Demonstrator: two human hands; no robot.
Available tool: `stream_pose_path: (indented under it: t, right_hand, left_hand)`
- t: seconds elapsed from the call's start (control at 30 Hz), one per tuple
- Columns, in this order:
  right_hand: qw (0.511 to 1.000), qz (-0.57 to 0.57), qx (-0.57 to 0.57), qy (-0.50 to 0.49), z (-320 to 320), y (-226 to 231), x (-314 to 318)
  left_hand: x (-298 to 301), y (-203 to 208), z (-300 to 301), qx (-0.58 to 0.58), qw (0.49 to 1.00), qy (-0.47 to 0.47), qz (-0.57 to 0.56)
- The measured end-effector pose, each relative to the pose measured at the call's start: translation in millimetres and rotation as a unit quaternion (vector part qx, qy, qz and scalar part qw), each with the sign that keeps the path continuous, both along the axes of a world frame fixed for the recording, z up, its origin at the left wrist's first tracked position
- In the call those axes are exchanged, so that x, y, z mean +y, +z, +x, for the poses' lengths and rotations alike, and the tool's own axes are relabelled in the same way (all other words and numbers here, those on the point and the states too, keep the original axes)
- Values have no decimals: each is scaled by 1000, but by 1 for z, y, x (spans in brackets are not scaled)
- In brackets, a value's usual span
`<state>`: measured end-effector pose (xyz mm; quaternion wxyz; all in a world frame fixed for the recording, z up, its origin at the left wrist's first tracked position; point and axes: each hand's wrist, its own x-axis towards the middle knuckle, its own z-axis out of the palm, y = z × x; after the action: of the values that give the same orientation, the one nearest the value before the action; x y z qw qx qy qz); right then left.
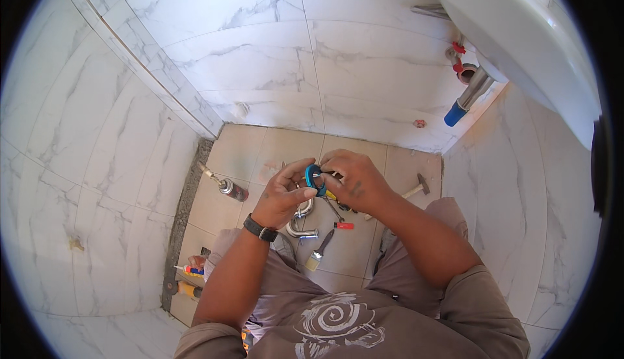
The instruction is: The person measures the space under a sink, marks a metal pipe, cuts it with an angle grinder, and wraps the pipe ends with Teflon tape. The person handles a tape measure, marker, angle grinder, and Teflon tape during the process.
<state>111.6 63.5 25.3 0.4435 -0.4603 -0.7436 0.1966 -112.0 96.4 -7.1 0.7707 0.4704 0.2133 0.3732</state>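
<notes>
My left hand (285, 193) is closed on a blue ring (314, 178) that looks like a roll of tape, its thumb and fingers against the rim. My right hand (354, 175) meets it from the right, fingertips bent in at the ring's opening. What those fingertips pinch is too small to make out. Below the hands, a shiny curved metal drain pipe (294, 227) lies on the tiles. Close to it are a paintbrush (318, 252) with a dark handle and a red-handled tool (344, 226).
A gas torch canister (229, 188) lies at the left. A hammer (416, 186) rests by my right knee. A yellow tool (188, 289) and a nozzled tube (190, 270) lie lower left. From the upper right, a white basin (520, 27) overhangs, with a blue-capped metal pipe (469, 95) beneath it.
</notes>
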Motion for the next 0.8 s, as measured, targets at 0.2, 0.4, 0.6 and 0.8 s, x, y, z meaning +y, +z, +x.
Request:
stream_pose_path:
  t: [0.2,0.4,0.6,0.8]
  right_hand:
    - [1000,-19,-7,-19,4,-2,-3]
    - [985,-121,124,1,7,-4,-2]
    - [914,-364,178,-4,9,1,-7]
    - [902,-382,202,0,12,-1,-7]
  left_hand:
    - [0,4,8,30,999,-8,-12]
    - [-6,10,10,170,979,35,106]
    - [-9,7,15,256,894,98,353]
    - [-8,9,16,280,864,107,405]
